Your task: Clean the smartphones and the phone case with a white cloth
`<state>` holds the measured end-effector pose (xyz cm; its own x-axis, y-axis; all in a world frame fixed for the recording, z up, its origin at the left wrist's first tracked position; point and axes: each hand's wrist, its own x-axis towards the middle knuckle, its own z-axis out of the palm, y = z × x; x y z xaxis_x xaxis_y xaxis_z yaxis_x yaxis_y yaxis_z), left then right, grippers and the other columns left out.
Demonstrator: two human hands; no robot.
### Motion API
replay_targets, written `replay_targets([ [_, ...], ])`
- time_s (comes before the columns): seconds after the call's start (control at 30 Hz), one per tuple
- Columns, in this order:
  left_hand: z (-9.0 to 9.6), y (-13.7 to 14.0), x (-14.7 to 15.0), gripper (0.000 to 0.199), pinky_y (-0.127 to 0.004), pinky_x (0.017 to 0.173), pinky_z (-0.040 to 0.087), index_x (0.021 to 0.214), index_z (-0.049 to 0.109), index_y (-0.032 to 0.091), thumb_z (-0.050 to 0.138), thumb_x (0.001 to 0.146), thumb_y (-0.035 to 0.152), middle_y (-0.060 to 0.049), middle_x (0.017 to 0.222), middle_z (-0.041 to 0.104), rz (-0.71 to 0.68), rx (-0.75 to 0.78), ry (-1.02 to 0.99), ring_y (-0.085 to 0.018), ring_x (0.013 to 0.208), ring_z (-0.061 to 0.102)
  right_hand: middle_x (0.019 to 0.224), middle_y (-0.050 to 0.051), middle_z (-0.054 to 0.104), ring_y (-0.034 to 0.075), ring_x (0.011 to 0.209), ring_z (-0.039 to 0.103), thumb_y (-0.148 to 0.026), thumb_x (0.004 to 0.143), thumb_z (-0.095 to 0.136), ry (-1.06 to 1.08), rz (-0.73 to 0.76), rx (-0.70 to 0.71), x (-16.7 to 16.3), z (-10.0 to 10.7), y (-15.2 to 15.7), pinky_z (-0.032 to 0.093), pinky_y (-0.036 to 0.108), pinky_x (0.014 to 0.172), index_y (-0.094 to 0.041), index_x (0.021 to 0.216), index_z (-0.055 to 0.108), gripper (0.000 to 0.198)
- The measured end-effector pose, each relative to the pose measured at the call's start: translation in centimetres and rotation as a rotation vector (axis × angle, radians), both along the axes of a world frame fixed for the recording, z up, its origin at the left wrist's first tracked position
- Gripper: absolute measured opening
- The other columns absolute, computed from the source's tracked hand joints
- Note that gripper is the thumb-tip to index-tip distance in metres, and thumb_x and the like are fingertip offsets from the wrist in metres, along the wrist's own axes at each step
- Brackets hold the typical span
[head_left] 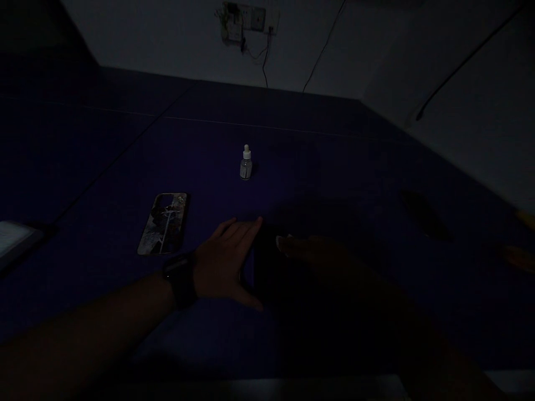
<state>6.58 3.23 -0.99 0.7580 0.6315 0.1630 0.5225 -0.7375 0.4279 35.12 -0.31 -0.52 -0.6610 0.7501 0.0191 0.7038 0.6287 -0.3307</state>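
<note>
My left hand (pixel 225 262), with a dark watch (pixel 179 275) on its wrist, reaches in from the left. Its thumb and fingers are spread around the left edge of a dark flat slab, phone-like in shape, mostly lost in shadow. Over the slab's right part is my right hand (pixel 309 249), very dark, with a small white cloth or tissue (pixel 282 243) showing at its fingertips. Left of my hands lies a patterned phone case (pixel 164 225) with a camera cutout. A small clear dropper bottle (pixel 246 167) with a white top stands upright beyond them.
The dark blue tabletop (pixel 209 145) meets walls at the back and right. A pale box-like object (pixel 16 239) is at the left edge. A dark flat object (pixel 424 214) lies to the right. Sockets (pixel 246 19) and hanging cables are on the back wall.
</note>
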Motion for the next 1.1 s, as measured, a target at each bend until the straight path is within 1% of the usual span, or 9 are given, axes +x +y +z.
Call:
replay_targets([
  [0.17,-0.1,0.1,0.0,0.142,-0.065,0.117,0.020,0.159,0.008,0.009,0.071,0.056,0.085,-0.027,0.153,0.042,0.004,-0.008,-0.001,-0.046,0.139,0.042,0.139,0.001,0.064,0.019,0.111,0.069,-0.005,0.091,0.042,0.008,0.154,-0.033,-0.4,0.1,-0.3,0.051,0.038,0.095,-0.032,0.141,0.057,0.058],
  [0.27,-0.1,0.0,0.0,0.141,-0.065,0.118,0.018,0.159,0.009,0.009,0.070,0.057,0.085,-0.027,0.153,0.042,0.002,-0.012,-0.007,-0.045,0.139,0.042,0.142,0.004,0.062,0.020,0.110,0.069,-0.005,0.092,0.040,-0.025,0.030,0.008,-0.7,0.2,-0.2,0.053,0.039,0.091,-0.029,0.142,0.055,0.058],
  [0.33,-0.1,0.0,0.1,0.142,-0.064,0.118,0.018,0.159,0.008,0.010,0.070,0.057,0.086,-0.027,0.152,0.043,0.000,-0.007,-0.001,-0.045,0.139,0.042,0.147,0.007,0.057,0.022,0.107,0.069,-0.007,0.093,0.041,-0.058,0.013,0.043,-1.5,0.2,-0.1,0.054,0.040,0.088,-0.027,0.145,0.052,0.057],
  [0.43,-0.1,0.0,0.1,0.142,-0.063,0.118,0.019,0.159,0.006,0.010,0.068,0.056,0.087,-0.026,0.152,0.043,0.001,0.010,0.007,-0.045,0.139,0.042,0.147,0.006,0.057,0.023,0.107,0.068,-0.009,0.095,0.045,-0.061,0.142,0.080,-2.5,0.3,-0.1,0.053,0.042,0.089,-0.026,0.145,0.052,0.054],
  [0.53,-0.1,0.1,0.1,0.142,-0.064,0.118,0.020,0.159,0.007,0.011,0.067,0.056,0.088,-0.026,0.152,0.043,0.000,0.020,0.012,-0.045,0.138,0.043,0.141,0.000,0.063,0.022,0.109,0.066,-0.010,0.095,0.048,-0.035,0.254,0.068,-2.3,0.6,-0.1,0.051,0.040,0.091,-0.032,0.142,0.054,0.052],
  [0.7,0.1,0.0,0.1,0.139,-0.064,0.118,0.019,0.159,0.012,0.010,0.067,0.057,0.088,-0.025,0.152,0.044,0.003,0.017,0.021,-0.045,0.138,0.043,0.140,0.006,0.063,0.023,0.099,0.068,-0.007,0.094,0.043,-0.081,0.109,0.101,-2.5,0.9,0.6,0.053,0.041,0.083,-0.025,0.141,0.057,0.052],
  [0.87,0.3,-0.1,0.2,0.141,-0.064,0.118,0.021,0.158,0.013,0.008,0.068,0.055,0.088,-0.027,0.151,0.044,0.010,0.016,0.025,-0.045,0.137,0.044,0.135,0.001,0.067,0.020,0.102,0.067,-0.012,0.096,0.047,-0.036,0.246,0.077,-3.2,0.5,0.3,0.051,0.037,0.088,-0.032,0.136,0.060,0.047],
  [1.03,0.1,0.0,0.1,0.142,-0.066,0.117,0.020,0.159,0.011,0.010,0.069,0.056,0.087,-0.026,0.152,0.044,0.002,0.023,0.014,-0.045,0.137,0.044,0.137,0.005,0.066,0.021,0.095,0.068,-0.009,0.095,0.045,-0.057,0.082,0.108,-3.0,0.3,0.7,0.052,0.038,0.084,-0.027,0.138,0.060,0.049],
  [1.1,0.0,0.0,0.1,0.142,-0.065,0.117,0.020,0.159,0.010,0.010,0.069,0.056,0.087,-0.027,0.152,0.043,-0.002,0.027,0.012,-0.045,0.138,0.043,0.142,0.006,0.062,0.022,0.100,0.066,-0.008,0.094,0.044,-0.067,0.122,0.124,-3.5,0.2,0.7,0.051,0.040,0.086,-0.025,0.141,0.057,0.051],
])
